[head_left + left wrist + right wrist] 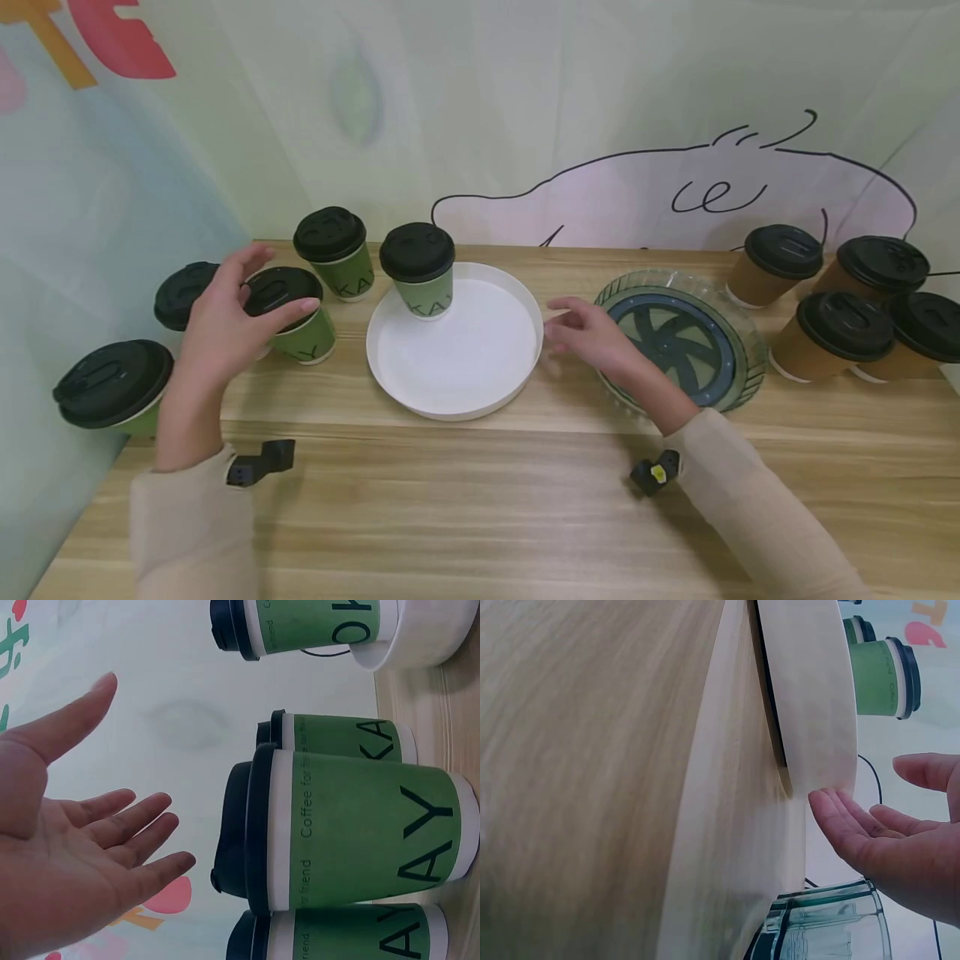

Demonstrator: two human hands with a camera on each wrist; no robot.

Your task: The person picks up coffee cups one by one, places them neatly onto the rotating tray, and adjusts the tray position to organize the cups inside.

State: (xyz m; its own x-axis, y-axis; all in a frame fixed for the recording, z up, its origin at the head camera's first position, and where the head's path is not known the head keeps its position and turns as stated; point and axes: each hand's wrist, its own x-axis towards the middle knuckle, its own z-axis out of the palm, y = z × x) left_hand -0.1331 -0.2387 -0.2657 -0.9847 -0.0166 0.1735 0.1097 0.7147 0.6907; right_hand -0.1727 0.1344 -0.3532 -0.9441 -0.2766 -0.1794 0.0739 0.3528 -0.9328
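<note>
My left hand [225, 321], thumb and fingers spread wide, is over a green paper coffee cup [306, 337] with a black lid. In the left wrist view, a gap shows between the fingers and that cup [367, 829]. A white round tray [480, 358] lies mid-table, and one green cup [426, 283] stands upright on its back left part. At the tray's right rim is my right hand [596, 337], fingers loosely bent and holding nothing. In the right wrist view its fingertips meet or nearly meet the tray's side [821, 697]; I cannot tell which.
More green lidded cups stand at the left, one behind [341, 267] and one at the table's left edge [112, 387]. Right of the tray is a clear ribbed glass dish [753, 367] with a blue-green pattern. Several brown lidded cups [806, 346] cluster at the far right. A printed cloth [510, 100] hangs behind.
</note>
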